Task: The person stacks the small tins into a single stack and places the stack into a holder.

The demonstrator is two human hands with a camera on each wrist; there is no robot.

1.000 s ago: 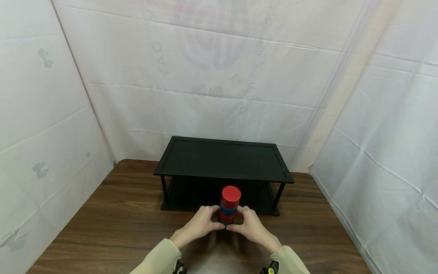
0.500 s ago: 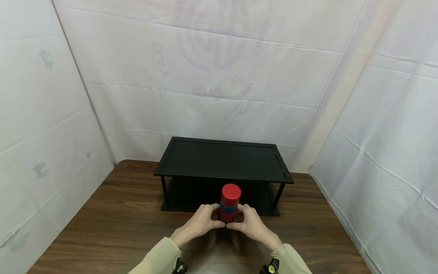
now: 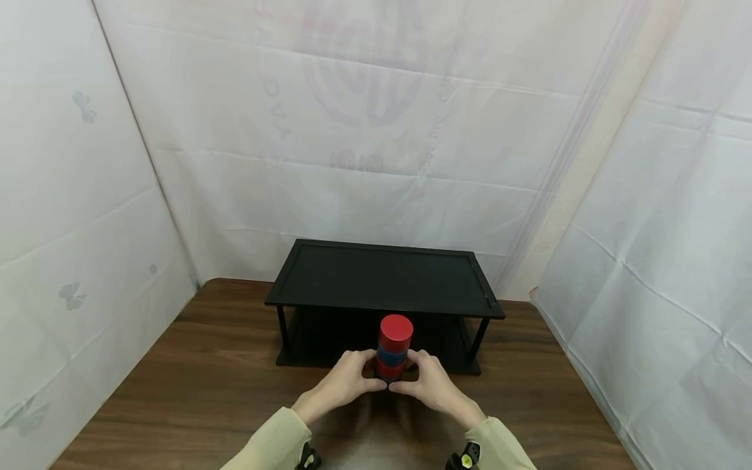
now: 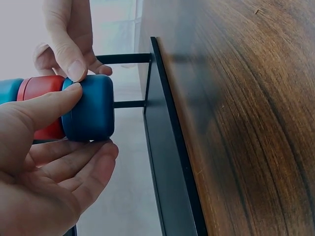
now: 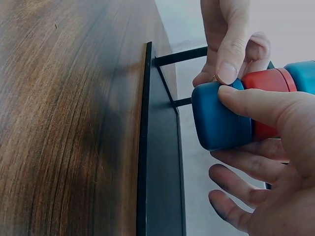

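Observation:
Both hands jointly hold an upright stack of round tins [image 3: 396, 336] in front of the black shelf. In the head view its top is red, with a blue band and another red one below. My left hand [image 3: 343, 385] grips the stack from the left, my right hand [image 3: 433, 386] from the right, thumbs meeting at the near side. In the left wrist view the thumbs press on the lowest, blue tin [image 4: 91, 110], with a red tin [image 4: 45, 88] above it. The right wrist view shows fingers curled under the blue tin [image 5: 216, 118] and a gap between it and the tabletop.
A black two-tier shelf [image 3: 382, 277] stands on the brown wooden table [image 3: 223, 378], just behind the stack. White sheeting [image 3: 364, 143] hangs behind and on both sides. Each wrist wears a strapped black device.
The stack has risen slightly, with both hands keeping the same hold. The head view has tilted up a little, so the shelf sits slightly lower in it.

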